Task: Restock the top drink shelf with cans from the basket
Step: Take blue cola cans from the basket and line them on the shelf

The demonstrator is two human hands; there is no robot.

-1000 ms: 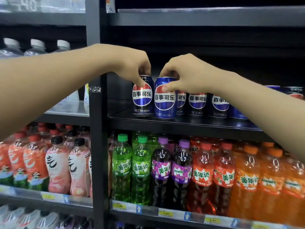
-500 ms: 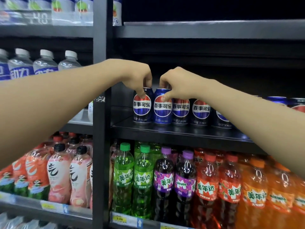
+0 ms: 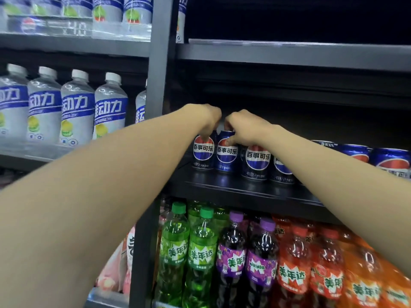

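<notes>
Cans of blue cola stand in a row on the dark shelf point(image 3: 244, 190), and I have a hand on each of the two at its left end. My left hand point(image 3: 206, 117) curls its fingers down over the top of the leftmost can point(image 3: 202, 153), gripping it by the rim. My right hand point(image 3: 243, 127) pinches the second can point(image 3: 226, 155) at its upper edge, thumb against its front. The two cans stand upright, touching side by side. Green, purple and orange soda bottles point(image 3: 201, 252) fill the shelf below.
</notes>
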